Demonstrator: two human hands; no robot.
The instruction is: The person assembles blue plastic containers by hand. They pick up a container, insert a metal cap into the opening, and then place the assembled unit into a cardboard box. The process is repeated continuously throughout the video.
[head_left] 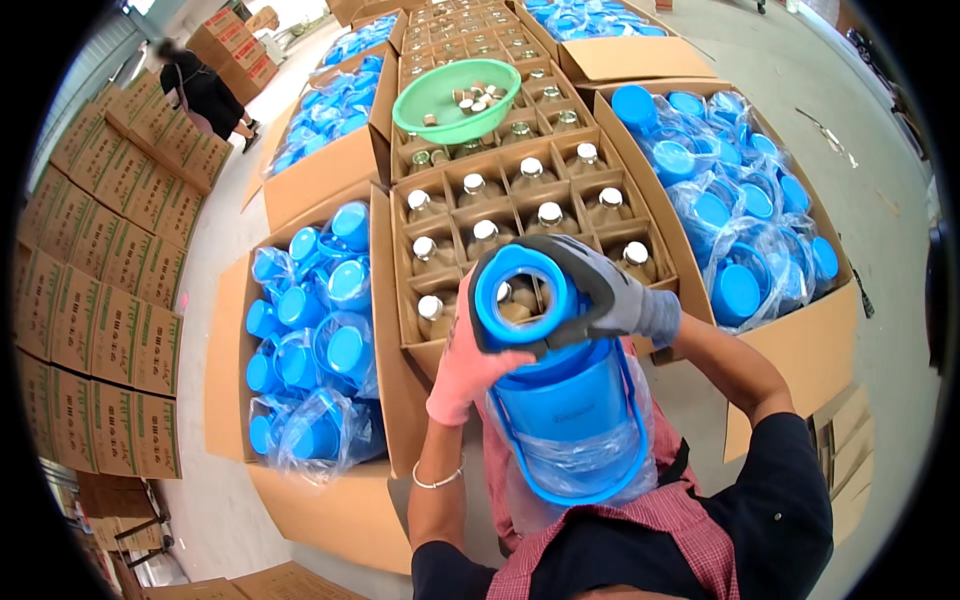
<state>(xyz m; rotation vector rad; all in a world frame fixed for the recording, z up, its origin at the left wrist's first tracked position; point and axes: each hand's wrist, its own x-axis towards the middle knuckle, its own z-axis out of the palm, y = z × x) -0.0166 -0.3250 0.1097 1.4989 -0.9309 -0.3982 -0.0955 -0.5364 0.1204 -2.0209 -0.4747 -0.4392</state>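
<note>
Both hands are together, clasped around a blue plastic ring (487, 303): from my remote seat, the coral-gloved left hand (460, 365) has its left side, and the gray-gloved right hand (610, 290) wraps its far rim and right side. The ring sits over the near edge of the divided carton (422, 354), just beyond a blue container (570, 410) near the checkered apron (650, 525). Whether ring and container are joined I cannot tell; the gloves cover part of that place.

That worries me most. I see no hand on the container's lower body, so if the two are separate, a twist could let it slip toward the floor. Clear film (590, 467) lies wrinkled round its lower part, slick enough, I judge, to make any grip there unsure, and the loop handle (575, 498) could catch a wrist or the apron.

Should the ring get away, I would expect it to drop among the white-capped bottles (548, 213), which look like glass; a knock could chip one. Farther off, a green bowl (410, 103) of small stoppers (480, 98) sits over the bottles, and a jolt to the carton could tip it. Open boxes (325, 515) at left and right could snag a wide-swung elbow on their flaps.
</note>
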